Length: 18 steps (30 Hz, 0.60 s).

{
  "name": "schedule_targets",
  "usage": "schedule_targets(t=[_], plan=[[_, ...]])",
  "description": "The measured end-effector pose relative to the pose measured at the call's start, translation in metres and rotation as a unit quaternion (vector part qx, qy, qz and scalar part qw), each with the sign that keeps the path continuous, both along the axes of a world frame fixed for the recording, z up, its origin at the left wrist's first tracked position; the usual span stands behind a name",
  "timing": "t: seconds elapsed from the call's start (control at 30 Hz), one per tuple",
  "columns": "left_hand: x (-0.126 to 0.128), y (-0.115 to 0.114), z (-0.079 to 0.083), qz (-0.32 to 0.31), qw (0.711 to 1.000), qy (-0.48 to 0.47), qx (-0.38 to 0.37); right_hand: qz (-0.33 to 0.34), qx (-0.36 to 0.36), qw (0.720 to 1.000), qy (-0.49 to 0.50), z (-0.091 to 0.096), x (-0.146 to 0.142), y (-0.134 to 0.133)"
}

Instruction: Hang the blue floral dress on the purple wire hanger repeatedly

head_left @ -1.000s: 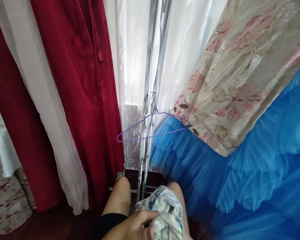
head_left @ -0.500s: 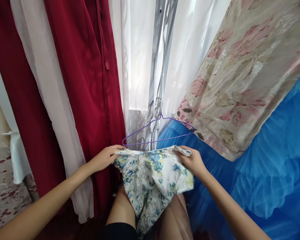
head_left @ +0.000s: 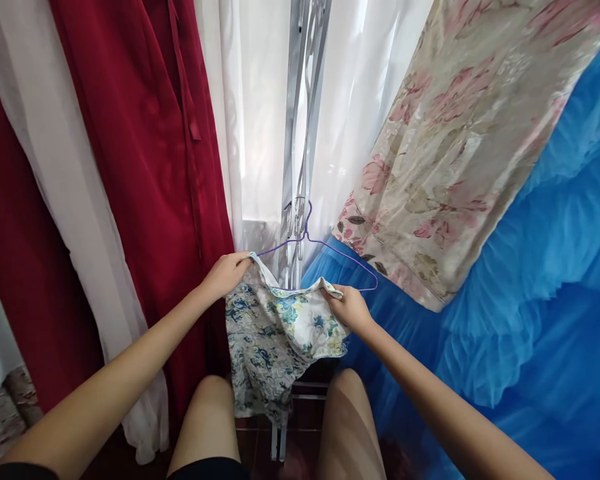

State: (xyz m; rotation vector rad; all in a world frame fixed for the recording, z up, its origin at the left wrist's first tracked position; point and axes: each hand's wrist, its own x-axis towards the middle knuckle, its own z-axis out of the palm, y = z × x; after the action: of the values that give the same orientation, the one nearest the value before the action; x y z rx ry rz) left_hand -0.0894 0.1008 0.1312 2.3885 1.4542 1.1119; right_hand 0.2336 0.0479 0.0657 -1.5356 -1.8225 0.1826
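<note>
My left hand point(head_left: 226, 274) is closed on the left top edge of a small blue-and-yellow floral garment point(head_left: 275, 340). My right hand point(head_left: 349, 308) pinches its right top edge. The cloth hangs spread between both hands, just in front of a thin purple wire hanger point(head_left: 330, 248) that hooks on a silver metal rack post point(head_left: 300, 133). The garment's left corner lies over the hanger's left end. My bare knees show below the cloth.
A dark red dress point(head_left: 145, 167) and white sheer cloth point(head_left: 65, 200) hang at the left. A beige floral fabric point(head_left: 460, 147) and a blue tulle skirt point(head_left: 540, 300) fill the right. White curtain behind the rack. Dark floor below.
Both hands came up from my lap with the floral garment, spread it, then raised it to the purple hanger; the left corner now covers the hanger's left end.
</note>
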Motion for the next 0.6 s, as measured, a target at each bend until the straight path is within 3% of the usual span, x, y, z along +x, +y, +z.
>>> schedule_targets(t=[0.13,0.2,0.3,0.4,0.47,0.6], plan=[[0.032,-0.009,0.004,0.034,0.997,0.041,0.063,-0.013,0.003,1.0,-0.007,0.005,0.008,-0.018],[0.039,-0.013,0.001,-0.003,0.997,0.031,0.074,-0.032,0.042,0.998,-0.017,0.01,0.02,-0.03],[0.042,-0.017,-0.003,-0.065,0.996,0.006,0.057,-0.115,0.096,0.988,-0.033,0.018,0.042,-0.043],[0.042,-0.023,0.0,-0.086,0.995,-0.002,0.046,-0.19,0.091,0.976,-0.053,0.032,0.059,-0.039],[0.041,-0.026,0.005,-0.078,0.996,0.011,0.041,-0.189,0.066,0.977,-0.075,0.044,0.064,-0.029],[0.024,-0.025,0.014,0.009,0.997,0.049,0.058,-0.152,0.046,0.985,-0.073,0.063,0.07,-0.017]])
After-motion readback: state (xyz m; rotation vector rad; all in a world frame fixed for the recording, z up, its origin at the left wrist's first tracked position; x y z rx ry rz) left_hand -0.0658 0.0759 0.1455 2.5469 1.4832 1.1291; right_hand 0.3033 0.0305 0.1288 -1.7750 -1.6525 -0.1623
